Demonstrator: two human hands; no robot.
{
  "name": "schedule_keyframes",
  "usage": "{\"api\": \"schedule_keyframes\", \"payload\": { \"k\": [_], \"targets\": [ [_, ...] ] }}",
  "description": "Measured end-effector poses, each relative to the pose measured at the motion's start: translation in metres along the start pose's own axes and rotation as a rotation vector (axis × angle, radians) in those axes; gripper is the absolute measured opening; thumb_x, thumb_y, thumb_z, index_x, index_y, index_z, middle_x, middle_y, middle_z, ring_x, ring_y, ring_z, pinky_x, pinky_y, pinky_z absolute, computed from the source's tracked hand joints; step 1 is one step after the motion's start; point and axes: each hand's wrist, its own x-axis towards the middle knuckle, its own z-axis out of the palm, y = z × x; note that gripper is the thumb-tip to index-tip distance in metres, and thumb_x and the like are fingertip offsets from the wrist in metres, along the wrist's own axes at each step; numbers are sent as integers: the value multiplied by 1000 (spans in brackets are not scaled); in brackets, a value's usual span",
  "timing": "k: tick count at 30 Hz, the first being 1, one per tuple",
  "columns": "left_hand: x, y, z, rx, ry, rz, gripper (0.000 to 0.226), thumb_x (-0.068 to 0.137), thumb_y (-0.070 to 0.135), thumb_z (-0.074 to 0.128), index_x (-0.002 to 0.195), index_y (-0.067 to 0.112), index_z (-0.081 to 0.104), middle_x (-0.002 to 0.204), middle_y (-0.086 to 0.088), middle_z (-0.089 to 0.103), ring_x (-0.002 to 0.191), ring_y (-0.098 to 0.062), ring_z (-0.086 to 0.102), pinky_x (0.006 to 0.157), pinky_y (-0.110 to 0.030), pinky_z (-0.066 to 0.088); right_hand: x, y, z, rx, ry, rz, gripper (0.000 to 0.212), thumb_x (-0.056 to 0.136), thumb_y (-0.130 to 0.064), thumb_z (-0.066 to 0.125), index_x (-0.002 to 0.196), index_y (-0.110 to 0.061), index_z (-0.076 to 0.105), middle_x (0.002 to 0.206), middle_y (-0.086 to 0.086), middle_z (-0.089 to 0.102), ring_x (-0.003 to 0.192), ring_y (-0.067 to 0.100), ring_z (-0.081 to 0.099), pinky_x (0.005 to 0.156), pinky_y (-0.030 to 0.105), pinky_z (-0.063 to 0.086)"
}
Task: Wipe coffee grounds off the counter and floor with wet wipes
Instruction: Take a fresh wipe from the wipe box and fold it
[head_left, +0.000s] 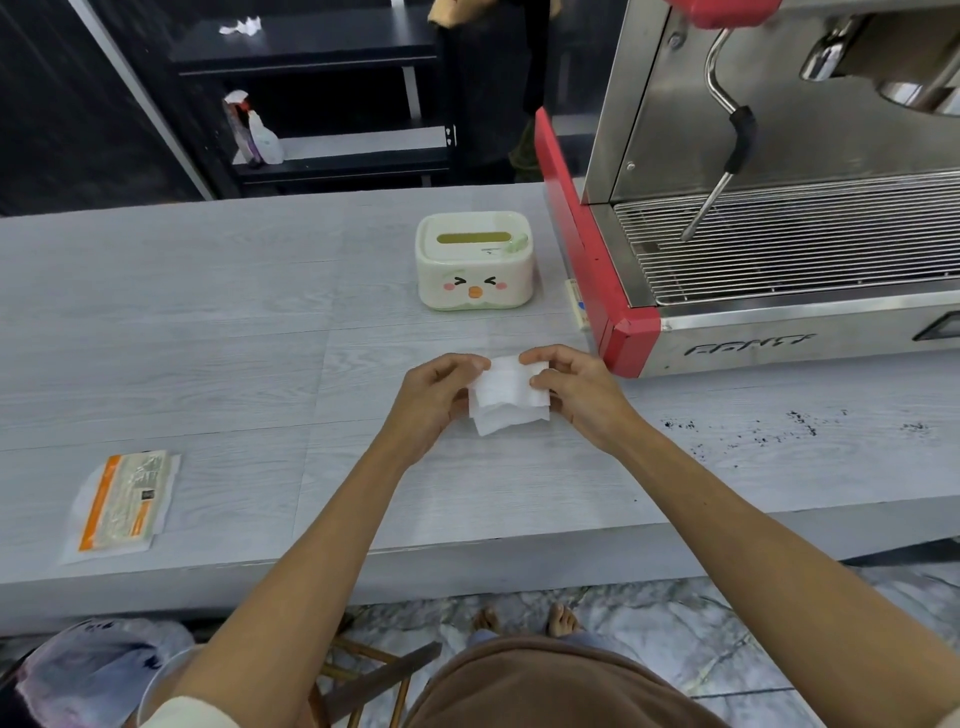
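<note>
Red and steel espresso machine just right of the hands, steam wand hanging over its grate. Flat orange packet well left. Spray bottle on shelf far beyond.

— Looks like a small café bar?
— Seems so: commercial espresso machine with steam wand and drip grate on a grey counter, spray bottle on dark shelving behind

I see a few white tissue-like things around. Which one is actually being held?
The folded wet wipe above the counter, pinched between both hands. The crumpled white tissue on the dark shelf lies untouched.
</note>
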Motion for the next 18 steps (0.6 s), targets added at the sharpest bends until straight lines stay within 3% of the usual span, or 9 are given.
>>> {"api": "schedule_keyframes", "payload": {
  "k": [5,9,11,14,16,18],
  "targets": [
    [0,-4,4,112,56,14,17,87,6,73,100,15,78,105,-3,75,101,-24,70,90,-40,59,-4,-1,1,-79,12,-21,28,80,2,63,98,-18,72,110,10,66,98,27,66,79,38,59],
    [-7,-2,5,168,38,-10,23,84,6,76,102,21,78,106,1,76,99,-22,72,78,-32,60,-15,-5,-3,-225,32,-41,30,82,-1,65,102,-21,71,107,7,68,94,23,68,84,36,58],
    [-13,-2,5,222,2,-11,27,83,5,78,103,24,78,107,4,76,98,-16,73,74,-23,57,-25,-5,-7,-300,35,-31,32,83,-3,66,106,-25,69,90,4,70,82,18,68,77,27,57],
    [-19,-5,5,370,-71,-19,32,83,6,79,106,28,76,109,8,75,97,-7,71,71,-16,53,-42,-2,-15,-465,56,-50,33,84,-4,67,108,-26,68,68,-2,61,59,6,55,54,14,44],
    [-22,-9,7,497,-94,-4,34,83,6,78,111,26,74,116,8,72,103,-6,69,80,-16,54,-54,1,-18,-542,73,-44,33,84,-2,66,111,-21,67,86,4,65,68,9,59,59,20,50],
    [-24,-14,11,627,-78,64,35,86,8,76,117,23,71,122,8,68,110,-5,64,89,-13,52,-64,5,-19,-674,112,-93,31,84,-3,67,112,-15,67,107,5,63,83,16,62,74,26,54]
  ]
}}
